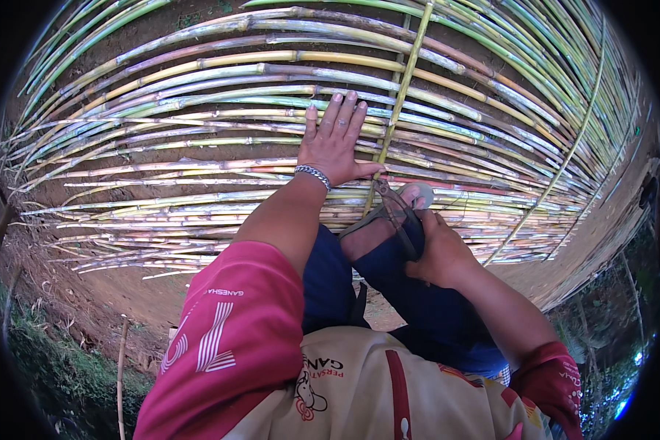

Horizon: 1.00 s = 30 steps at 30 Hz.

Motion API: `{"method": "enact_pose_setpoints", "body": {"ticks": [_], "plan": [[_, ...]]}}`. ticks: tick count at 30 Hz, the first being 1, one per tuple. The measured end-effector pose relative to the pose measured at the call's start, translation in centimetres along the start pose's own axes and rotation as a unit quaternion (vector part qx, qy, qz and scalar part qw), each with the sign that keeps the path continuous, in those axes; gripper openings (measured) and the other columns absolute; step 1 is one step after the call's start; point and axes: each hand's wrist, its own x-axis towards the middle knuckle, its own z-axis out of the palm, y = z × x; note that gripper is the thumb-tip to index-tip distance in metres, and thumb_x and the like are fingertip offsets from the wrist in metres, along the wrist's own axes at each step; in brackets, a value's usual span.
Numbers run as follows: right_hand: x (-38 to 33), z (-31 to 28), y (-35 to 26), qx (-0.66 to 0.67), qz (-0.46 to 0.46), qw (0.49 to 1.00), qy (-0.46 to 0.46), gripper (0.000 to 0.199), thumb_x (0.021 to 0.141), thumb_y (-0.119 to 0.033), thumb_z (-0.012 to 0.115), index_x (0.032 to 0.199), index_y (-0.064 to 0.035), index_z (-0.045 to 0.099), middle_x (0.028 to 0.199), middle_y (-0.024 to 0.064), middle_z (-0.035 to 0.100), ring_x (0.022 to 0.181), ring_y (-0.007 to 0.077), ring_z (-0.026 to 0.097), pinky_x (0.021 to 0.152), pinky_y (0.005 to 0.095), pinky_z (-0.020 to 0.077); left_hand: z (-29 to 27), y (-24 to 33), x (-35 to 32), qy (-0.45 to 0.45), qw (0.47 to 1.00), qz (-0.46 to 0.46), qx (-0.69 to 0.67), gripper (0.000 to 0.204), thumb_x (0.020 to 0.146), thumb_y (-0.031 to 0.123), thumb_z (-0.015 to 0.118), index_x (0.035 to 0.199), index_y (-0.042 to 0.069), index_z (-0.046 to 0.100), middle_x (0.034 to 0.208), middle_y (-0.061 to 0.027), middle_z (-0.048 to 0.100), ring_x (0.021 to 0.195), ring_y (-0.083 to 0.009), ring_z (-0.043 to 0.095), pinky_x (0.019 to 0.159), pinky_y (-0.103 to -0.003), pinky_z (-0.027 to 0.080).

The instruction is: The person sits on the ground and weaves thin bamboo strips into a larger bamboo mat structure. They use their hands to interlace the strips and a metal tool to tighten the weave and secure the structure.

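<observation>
My left hand (334,139) lies flat on a row of long jointed canes (220,121), its fingers stretched out and away from me. Its thumb reaches to a yellowish crosswise cane (398,103) that runs over the row. In my right hand (444,253) is a pair of pliers (394,209), gripped by its dark handles. The jaws point up toward the crosswise cane, close to my left thumb; whether they touch anything is too small to tell. Just behind the pliers, my sandalled foot (367,238) rests on the canes.
More greenish canes (550,51) lie closely packed at the far right. Another thin crosswise cane (576,147) spans them. Brown soil (73,293) shows at the left edge of the canes, with green plants (73,367) below it. An upright stick (122,374) stands at lower left.
</observation>
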Motion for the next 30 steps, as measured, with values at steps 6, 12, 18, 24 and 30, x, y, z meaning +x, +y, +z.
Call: {"method": "enact_pose_setpoints", "body": {"ticks": [6, 12, 18, 24, 30], "plan": [[-0.4, -0.3, 1.5, -0.400, -0.060, 0.907, 0.117, 0.063, 0.094, -0.014, 0.059, 0.154, -0.0022, 0.046, 0.129, 0.0166, 0.058, 0.110, 0.0300, 0.065, 0.091, 0.0438, 0.0570, 0.2, -0.2, 0.0, -0.009, 1.000, -0.006, 0.025, 0.133, 0.071, 0.099, 0.053, 0.169, 0.017, 0.018, 0.177, -0.0104, 0.006, 0.163, -0.0295, -0.001, 0.126, -0.063, -0.006], [0.1, -0.2, 1.9, -0.366, -0.064, 0.920, 0.120, 0.062, 0.094, -0.012, 0.057, 0.154, -0.0019, 0.046, 0.122, 0.0171, 0.062, 0.107, 0.0322, 0.067, 0.087, 0.0438, 0.0584, 0.4, 0.0, -0.1, 0.011, 1.000, -0.002, 0.027, 0.134, 0.070, 0.098, 0.055, 0.169, 0.016, 0.017, 0.177, -0.0111, 0.007, 0.163, -0.0308, 0.001, 0.126, -0.064, -0.005], [-0.5, 1.4, 2.0, -0.168, -0.052, 0.982, 0.074, 0.059, 0.091, -0.009, 0.058, 0.149, 0.0029, 0.049, 0.118, 0.0253, 0.065, 0.102, 0.0429, 0.070, 0.090, 0.0481, 0.0581, 0.1, 0.1, 0.1, 0.026, 0.999, 0.005, 0.034, 0.133, 0.071, 0.095, 0.059, 0.169, 0.014, 0.018, 0.176, -0.0136, 0.008, 0.163, -0.0322, 0.001, 0.125, -0.065, -0.005], [-0.3, 1.7, 2.0, 0.049, -0.057, 0.996, 0.036, 0.052, 0.089, -0.011, 0.058, 0.139, 0.0039, 0.055, 0.112, 0.0331, 0.070, 0.108, 0.0486, 0.068, 0.097, 0.0522, 0.0532, -1.2, 0.8, 0.1, -0.006, 0.999, -0.001, 0.048, 0.128, 0.077, 0.092, 0.057, 0.169, 0.012, 0.018, 0.177, -0.0137, 0.005, 0.163, -0.0320, 0.000, 0.127, -0.063, -0.005], [0.1, 2.1, 1.8, 0.008, -0.042, 0.998, 0.055, 0.049, 0.090, -0.011, 0.057, 0.137, 0.0029, 0.058, 0.111, 0.0329, 0.070, 0.109, 0.0488, 0.067, 0.098, 0.0522, 0.0522, -0.2, 0.8, 0.3, 0.170, 0.976, 0.091, -0.098, 0.108, 0.085, 0.071, 0.069, 0.165, 0.011, 0.027, 0.175, -0.0149, 0.013, 0.163, -0.0324, 0.004, 0.124, -0.067, -0.007]]}}
